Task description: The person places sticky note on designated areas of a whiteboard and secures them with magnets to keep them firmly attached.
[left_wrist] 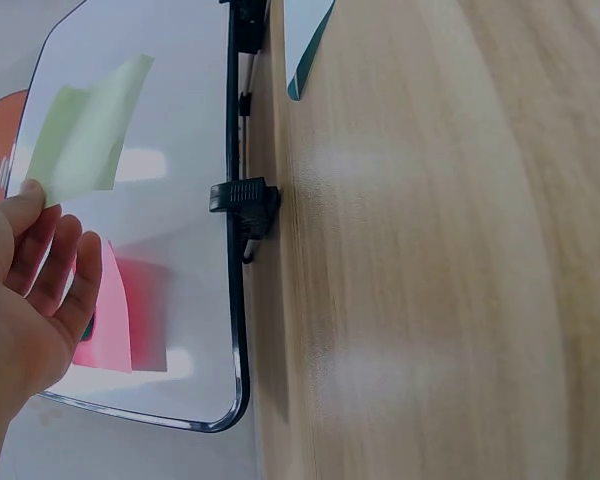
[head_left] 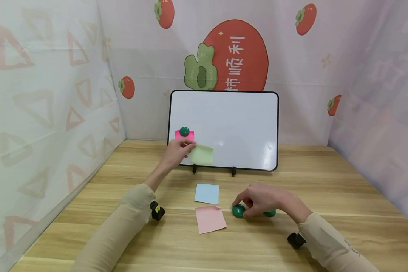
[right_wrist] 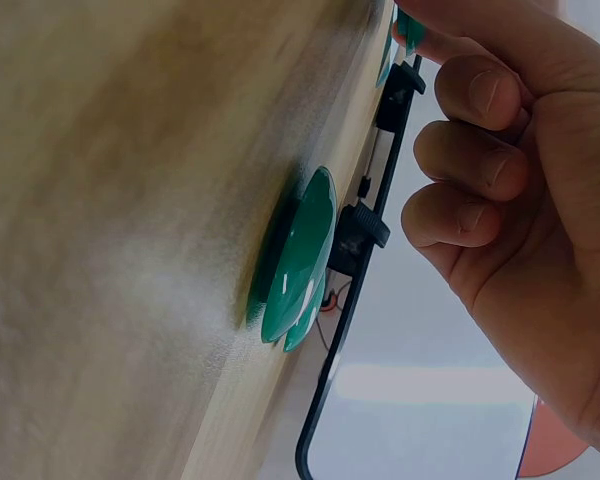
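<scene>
My left hand [head_left: 179, 152] pinches a pale green sticky note [head_left: 203, 155] by its upper left corner, in front of the lower left of the whiteboard [head_left: 238, 124]. Just above that hand, a hot pink sticky note [head_left: 189, 134] is on the board under a round green magnet [head_left: 184, 131]. Over the table, my right hand [head_left: 263, 198] has thumb and forefinger around another green magnet [head_left: 238, 210]. In the right wrist view that hand's other fingers are curled, and more green magnets [right_wrist: 305, 262] lie on the tabletop, partly overlapping from this angle.
A light blue sticky note [head_left: 207, 193] and a light pink one [head_left: 210, 219] lie on the wooden table [head_left: 176, 249] between the arms. The whiteboard stands upright on small black feet [head_left: 234, 171]. Patterned cloth [head_left: 139, 56] hangs behind and at both sides.
</scene>
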Demonstrator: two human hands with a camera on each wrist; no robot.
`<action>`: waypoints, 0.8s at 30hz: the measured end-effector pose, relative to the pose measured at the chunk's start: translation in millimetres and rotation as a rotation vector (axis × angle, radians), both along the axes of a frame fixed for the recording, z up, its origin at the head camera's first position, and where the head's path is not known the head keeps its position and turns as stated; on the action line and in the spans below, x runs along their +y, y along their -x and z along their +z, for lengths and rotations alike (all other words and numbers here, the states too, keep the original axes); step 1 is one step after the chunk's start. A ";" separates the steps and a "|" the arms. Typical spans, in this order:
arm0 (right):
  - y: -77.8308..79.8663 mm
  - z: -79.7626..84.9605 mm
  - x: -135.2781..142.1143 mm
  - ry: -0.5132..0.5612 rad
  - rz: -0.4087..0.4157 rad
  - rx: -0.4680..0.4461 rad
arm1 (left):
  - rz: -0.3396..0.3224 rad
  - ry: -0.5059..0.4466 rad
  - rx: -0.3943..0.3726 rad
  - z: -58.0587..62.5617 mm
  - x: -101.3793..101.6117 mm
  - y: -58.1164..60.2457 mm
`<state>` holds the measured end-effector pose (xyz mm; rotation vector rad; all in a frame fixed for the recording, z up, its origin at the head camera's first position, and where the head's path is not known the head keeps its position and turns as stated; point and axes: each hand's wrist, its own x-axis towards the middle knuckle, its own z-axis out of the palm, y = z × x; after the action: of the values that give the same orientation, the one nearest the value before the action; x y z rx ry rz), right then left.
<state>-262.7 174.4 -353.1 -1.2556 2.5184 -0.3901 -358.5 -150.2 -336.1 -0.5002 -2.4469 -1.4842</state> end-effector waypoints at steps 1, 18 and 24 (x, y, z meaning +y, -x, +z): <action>0.0 0.0 0.1 0.000 0.000 0.001 | 0.004 -0.008 -0.005 1.0 1.0 1.5; -0.3 -0.6 0.2 -0.006 -0.013 -0.009 | 0.084 0.047 0.032 10.3 15.7 25.0; 0.1 -0.1 0.2 -0.002 -0.009 -0.006 | 0.123 0.072 0.041 12.9 20.7 35.0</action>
<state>-262.8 174.6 -353.2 -1.2407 2.5199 -0.3930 -393.5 -129.5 -323.2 -0.3816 -2.4580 -1.3292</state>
